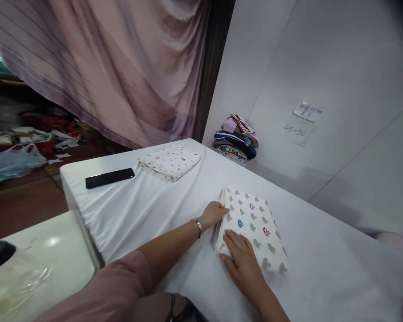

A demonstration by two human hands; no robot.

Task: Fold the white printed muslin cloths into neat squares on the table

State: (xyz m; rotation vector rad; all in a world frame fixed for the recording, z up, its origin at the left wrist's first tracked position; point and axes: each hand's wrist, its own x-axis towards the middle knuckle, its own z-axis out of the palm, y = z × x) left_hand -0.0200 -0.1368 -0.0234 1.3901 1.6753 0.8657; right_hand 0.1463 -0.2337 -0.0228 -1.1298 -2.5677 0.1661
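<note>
Over the head feed I've got left hand (215,215) at left edge of mushroom-print cloth (257,230), fingers partly hidden, can't tell if pinching; right hand (244,258) on its near corner, fingers nearly together, thumb apart; cloth extends right of both; spotted cloth (172,161) beyond left fingers, black phone (110,178) farther left, all on white-covered table (130,210)

Dusty-pink short fabric sleeve (127,273) on left arm (173,245). Narrow silver-coloured metal bracelet (199,227) round left wrist (204,222). Brownish-pink garment front (151,307), black-and-grey patterned patch (185,309) low down.
</note>
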